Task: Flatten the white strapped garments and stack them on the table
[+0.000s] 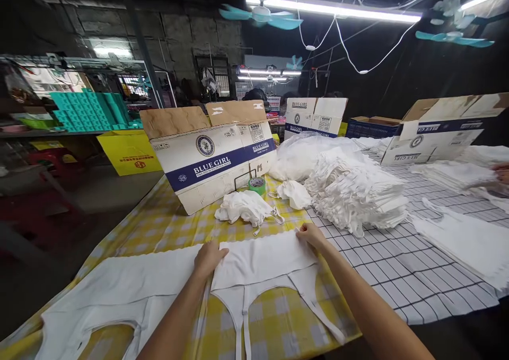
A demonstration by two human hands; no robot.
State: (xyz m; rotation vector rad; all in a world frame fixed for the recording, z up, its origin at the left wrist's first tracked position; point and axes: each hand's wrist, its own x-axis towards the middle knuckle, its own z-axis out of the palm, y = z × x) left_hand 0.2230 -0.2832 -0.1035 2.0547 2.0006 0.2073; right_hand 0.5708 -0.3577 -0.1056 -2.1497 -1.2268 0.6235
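Note:
A white strappy camisole point(260, 262) lies spread on the yellow checked tablecloth, its straight hem away from me and its thin straps towards me. My left hand point(210, 256) is closed at the hem's left corner, thumb lying over the cloth. At the hem's right corner, my right hand point(310, 235) pinches the edge. Another white garment point(119, 286) with a wide cut-out lies flat on the left, partly under my left forearm. Just beyond the camisole are a crumpled white garment with straps point(246, 207) and a smaller white bundle point(295, 194).
A big pile of white garments point(353, 185) stands right of centre. Behind are a green tape roll point(256, 185) and an open carton point(214, 158). Another carton point(433, 137) and flat white stacks point(465, 238) are on the right. A co-worker's hand point(501, 173) shows at the right edge.

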